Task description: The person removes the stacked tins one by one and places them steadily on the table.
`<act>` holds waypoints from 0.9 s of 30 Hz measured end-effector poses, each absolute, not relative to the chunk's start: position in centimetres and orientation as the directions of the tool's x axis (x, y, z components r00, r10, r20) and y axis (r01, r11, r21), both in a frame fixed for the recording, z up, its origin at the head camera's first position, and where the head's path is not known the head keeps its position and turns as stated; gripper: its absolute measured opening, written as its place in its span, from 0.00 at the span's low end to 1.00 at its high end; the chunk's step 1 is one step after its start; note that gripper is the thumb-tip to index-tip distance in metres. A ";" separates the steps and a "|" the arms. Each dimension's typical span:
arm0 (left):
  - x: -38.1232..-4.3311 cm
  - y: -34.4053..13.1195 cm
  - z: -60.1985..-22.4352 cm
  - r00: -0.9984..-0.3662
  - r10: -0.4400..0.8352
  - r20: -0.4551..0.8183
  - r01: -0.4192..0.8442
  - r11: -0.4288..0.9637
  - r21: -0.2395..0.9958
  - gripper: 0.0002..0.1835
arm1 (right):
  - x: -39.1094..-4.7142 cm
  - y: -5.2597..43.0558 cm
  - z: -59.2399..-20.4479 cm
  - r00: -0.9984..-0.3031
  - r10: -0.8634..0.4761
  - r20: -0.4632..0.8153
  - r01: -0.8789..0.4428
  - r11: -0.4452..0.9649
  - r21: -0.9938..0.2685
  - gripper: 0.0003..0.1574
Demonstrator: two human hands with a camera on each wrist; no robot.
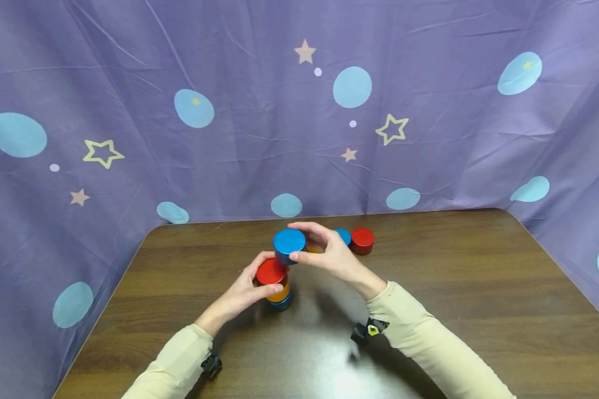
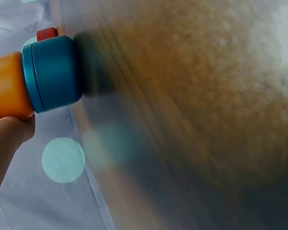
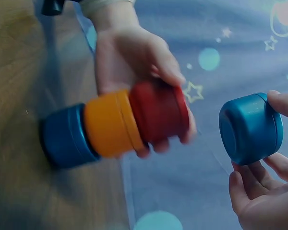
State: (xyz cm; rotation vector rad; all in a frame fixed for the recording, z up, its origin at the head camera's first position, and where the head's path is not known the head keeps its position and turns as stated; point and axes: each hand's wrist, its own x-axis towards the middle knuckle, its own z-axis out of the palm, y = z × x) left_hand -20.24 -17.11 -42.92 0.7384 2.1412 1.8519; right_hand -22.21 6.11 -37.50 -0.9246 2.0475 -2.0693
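Three round lidded tins stand stacked on the table: a blue tin (image 3: 65, 136) at the bottom, an orange tin (image 3: 110, 122) in the middle and a red tin (image 1: 271, 271) on top. My left hand (image 1: 242, 288) grips the stack around the red tin, thumb on the near side and fingers behind. Another blue tin (image 1: 289, 244) is held up by my right hand (image 1: 336, 257), pinched between thumb and fingers. It is upright, just above the red tin and apart from it in the right wrist view.
Behind my right hand, a red tin (image 1: 363, 241) and a blue tin (image 1: 344, 236) stand towards the back of the wooden table (image 1: 454, 288). A bit of orange, partly hidden by that hand, shows beside them. A purple patterned curtain (image 1: 259, 138) hangs along the table's far edge.
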 end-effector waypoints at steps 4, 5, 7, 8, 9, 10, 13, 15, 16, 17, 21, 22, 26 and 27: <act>-20.3 -17.1 -43.1 -0.834 0.514 0.200 0.251 0.030 0.968 0.27 | -22.6 7.6 -37.2 -0.842 -0.413 0.348 -0.338 -0.100 -0.936 0.34; -20.3 -17.2 -43.1 -0.830 0.518 0.207 0.253 0.019 0.967 0.27 | -22.7 8.0 -37.1 -0.846 -0.403 0.348 -0.340 -0.094 -0.936 0.34; -20.3 -17.2 -43.3 -0.823 0.524 0.218 0.260 0.007 0.966 0.27 | -22.8 8.7 -37.1 -0.854 -0.386 0.349 -0.348 -0.077 -0.934 0.33; -20.3 -17.2 -43.3 -0.821 0.527 0.220 0.260 0.003 0.966 0.27 | -22.9 9.0 -37.1 -0.858 -0.378 0.348 -0.350 -0.067 -0.934 0.33; -20.3 -17.2 -43.3 -0.820 0.528 0.221 0.261 0.001 0.965 0.27 | -23.0 9.3 -37.2 -0.861 -0.370 0.348 -0.353 -0.056 -0.934 0.33; -20.2 -17.2 -43.3 -0.819 0.529 0.221 0.261 0.001 0.965 0.27 | -23.0 9.7 -37.2 -0.865 -0.363 0.347 -0.354 -0.049 -0.934 0.33; -20.2 -17.1 -43.3 -0.821 0.530 0.214 0.254 0.003 0.967 0.27 | -23.3 10.7 -37.5 -0.877 -0.338 0.341 -0.353 -0.029 -0.935 0.33; -20.1 -17.1 -43.2 -0.825 0.527 0.203 0.245 0.010 0.969 0.27 | -23.4 11.4 -37.7 -0.885 -0.321 0.336 -0.351 -0.012 -0.936 0.33; -20.1 -17.1 -43.2 -0.825 0.527 0.202 0.244 0.010 0.970 0.27 | -23.5 11.8 -37.8 -0.889 -0.314 0.333 -0.350 -0.004 -0.937 0.33; -20.1 -17.1 -43.2 -0.825 0.527 0.203 0.244 0.009 0.970 0.27 | -23.6 12.3 -37.9 -0.894 -0.306 0.328 -0.347 0.009 -0.938 0.33; -20.2 -17.0 -43.1 -0.825 0.524 0.212 0.251 0.003 0.968 0.27 | -23.9 13.9 -38.4 -0.911 -0.278 0.304 -0.331 0.052 -0.942 0.33; -20.2 -17.0 -43.2 -0.824 0.525 0.215 0.252 0.000 0.968 0.27 | -24.0 14.3 -38.5 -0.916 -0.270 0.297 -0.324 0.060 -0.944 0.33; -20.3 -17.0 -43.1 -0.824 0.526 0.212 0.253 0.006 0.968 0.27 | -24.2 16.0 -38.9 -0.928 -0.242 0.283 -0.311 0.090 -0.946 0.33; -20.3 -17.0 -43.1 -0.823 0.526 0.212 0.256 0.010 0.967 0.27 | -24.3 16.4 -39.0 -0.930 -0.233 0.284 -0.313 0.101 -0.944 0.33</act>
